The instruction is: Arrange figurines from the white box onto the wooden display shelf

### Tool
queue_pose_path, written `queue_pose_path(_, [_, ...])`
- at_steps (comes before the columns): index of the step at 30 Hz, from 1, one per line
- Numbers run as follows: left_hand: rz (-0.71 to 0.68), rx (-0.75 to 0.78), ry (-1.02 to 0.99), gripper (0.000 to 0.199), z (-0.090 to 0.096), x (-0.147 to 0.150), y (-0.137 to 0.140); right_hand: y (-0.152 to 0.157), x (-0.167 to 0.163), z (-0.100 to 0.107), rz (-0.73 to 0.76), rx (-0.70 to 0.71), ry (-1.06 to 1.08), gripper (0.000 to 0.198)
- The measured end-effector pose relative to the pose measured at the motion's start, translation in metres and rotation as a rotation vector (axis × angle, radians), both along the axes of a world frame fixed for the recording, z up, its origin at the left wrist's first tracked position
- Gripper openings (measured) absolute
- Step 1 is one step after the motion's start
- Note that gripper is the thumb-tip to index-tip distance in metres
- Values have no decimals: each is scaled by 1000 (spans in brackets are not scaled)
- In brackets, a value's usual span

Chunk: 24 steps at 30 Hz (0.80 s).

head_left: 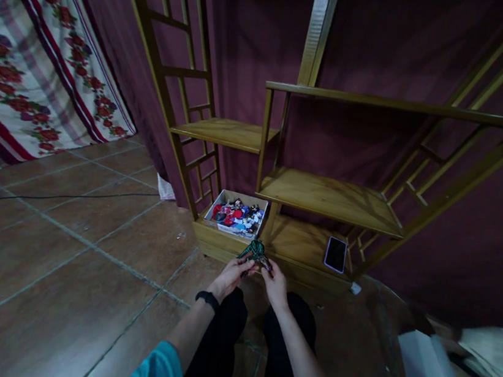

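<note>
Both my hands meet in front of the low shelf, holding a small dark green and brown item (254,249) between them. Its exact kind is too small to make out. My left hand (235,273), with a black band on the wrist, pinches its left side. On the other side, the fingers of my right hand (275,281) are closed on its right end. Just beyond the item, a white box (249,236) filled with small red, blue, white and black pieces sits on the bottom shelf.
A wooden shelf unit (324,198) stands ahead against a maroon curtain. A phone (335,254) lies on its bottom shelf at right. A black cable (93,195) crosses the tiled floor at left. White boxlike packaging (433,373) and pale cloth (500,363) lie at lower right.
</note>
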<state>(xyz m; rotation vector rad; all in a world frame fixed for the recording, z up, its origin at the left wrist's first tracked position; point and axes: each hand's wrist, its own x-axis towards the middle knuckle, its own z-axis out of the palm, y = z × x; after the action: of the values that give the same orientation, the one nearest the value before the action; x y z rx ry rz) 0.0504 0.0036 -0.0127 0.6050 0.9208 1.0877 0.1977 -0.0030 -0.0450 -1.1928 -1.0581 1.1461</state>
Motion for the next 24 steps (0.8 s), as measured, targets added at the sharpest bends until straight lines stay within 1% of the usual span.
queue_pose_path(3, [-20,29,-8,38,3,0,-2,0,1,1,-13,5,-33,33])
queue_pose_path(5, [-15,38,8,36,3,-1,-2,1,1,3,-30,11,-21,31])
queue_pose_path(8, [31,41,50,31,1,-2,-1,2,1,7,-53,20,37,29])
queue_pose_path(11, [66,62,94,30,-2,-1,-1,1,0,9,-50,23,114,27])
queue_pose_path(18, [141,86,155,29,-2,1,-2,2,0,5,19,-84,161,31])
queue_pose_path(24, [132,102,173,27,1,1,-4,5,-2,-1,5,-106,273,34])
